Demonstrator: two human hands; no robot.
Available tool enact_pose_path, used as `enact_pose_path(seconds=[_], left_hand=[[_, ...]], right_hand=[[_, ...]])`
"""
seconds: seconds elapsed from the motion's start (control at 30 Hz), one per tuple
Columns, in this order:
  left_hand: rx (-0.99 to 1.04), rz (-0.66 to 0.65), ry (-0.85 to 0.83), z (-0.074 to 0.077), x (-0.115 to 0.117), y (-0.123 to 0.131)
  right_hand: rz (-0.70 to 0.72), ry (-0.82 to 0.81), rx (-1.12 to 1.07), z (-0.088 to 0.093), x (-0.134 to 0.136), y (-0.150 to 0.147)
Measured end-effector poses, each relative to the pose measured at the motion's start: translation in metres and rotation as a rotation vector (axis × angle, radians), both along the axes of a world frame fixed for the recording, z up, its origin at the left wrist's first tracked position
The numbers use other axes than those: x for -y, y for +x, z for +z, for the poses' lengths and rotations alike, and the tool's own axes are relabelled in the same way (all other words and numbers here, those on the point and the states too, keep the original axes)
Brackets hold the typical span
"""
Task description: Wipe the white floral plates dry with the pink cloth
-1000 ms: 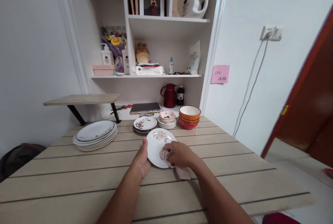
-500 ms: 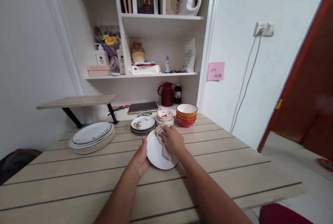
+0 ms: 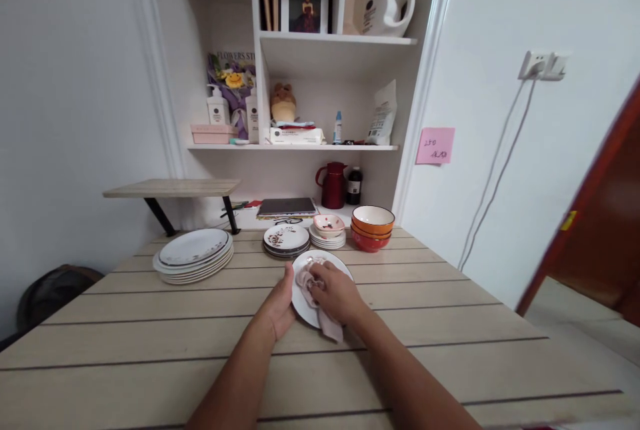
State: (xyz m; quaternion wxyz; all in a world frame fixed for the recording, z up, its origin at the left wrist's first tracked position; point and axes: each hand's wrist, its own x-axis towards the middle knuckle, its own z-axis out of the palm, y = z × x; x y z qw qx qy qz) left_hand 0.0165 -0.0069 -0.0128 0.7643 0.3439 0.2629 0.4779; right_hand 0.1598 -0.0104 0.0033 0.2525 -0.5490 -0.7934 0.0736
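Observation:
A round white plate (image 3: 306, 311) with a dark rim and a pattern near its far edge is in front of me, just above or on the table; I cannot tell which. My left hand (image 3: 280, 305) grips its left edge, thumb up along the rim. Bunched in the fingers of my right hand (image 3: 340, 291) is a pale pinkish cloth (image 3: 330, 327), pressed on the plate's face. One end of the cloth hangs past the near rim. Right behind the plate sits a stack of dark-rimmed patterned plates (image 3: 287, 238).
Large plates (image 3: 195, 248) are stacked at left by a small raised shelf (image 3: 173, 188). Behind the plate, a small bowl (image 3: 329, 223) rests on saucers (image 3: 327, 241), beside stacked orange and red bowls (image 3: 373, 230). Further back are a laptop (image 3: 287, 207) and a red jug (image 3: 333, 185).
My right hand has drawn the cloth from the plate's far part toward its left and near side, baring the pattern at the far edge. The camera has turned slightly left.

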Motion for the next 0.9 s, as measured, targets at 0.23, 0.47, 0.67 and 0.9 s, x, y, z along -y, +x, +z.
enact_pose_path(seconds=[0.23, 0.47, 0.67, 0.9], left_hand=[[-0.067, -0.034, 0.004, 0.0, -0.002, 0.002], [-0.174, -0.035, 0.005, -0.006, -0.004, -0.001], [-0.193, -0.051, -0.003, -0.007, -0.006, -0.003], [-0.175, -0.08, 0.009, -0.005, -0.003, -0.003]], right_hand=[[-0.179, 0.103, -0.075, 0.005, -0.017, -0.007], [-0.329, 0.028, -0.065, 0.002, -0.025, 0.016], [-0.345, 0.018, -0.037, 0.002, -0.022, 0.014], [-0.347, -0.024, 0.084, 0.01, -0.008, 0.013]])
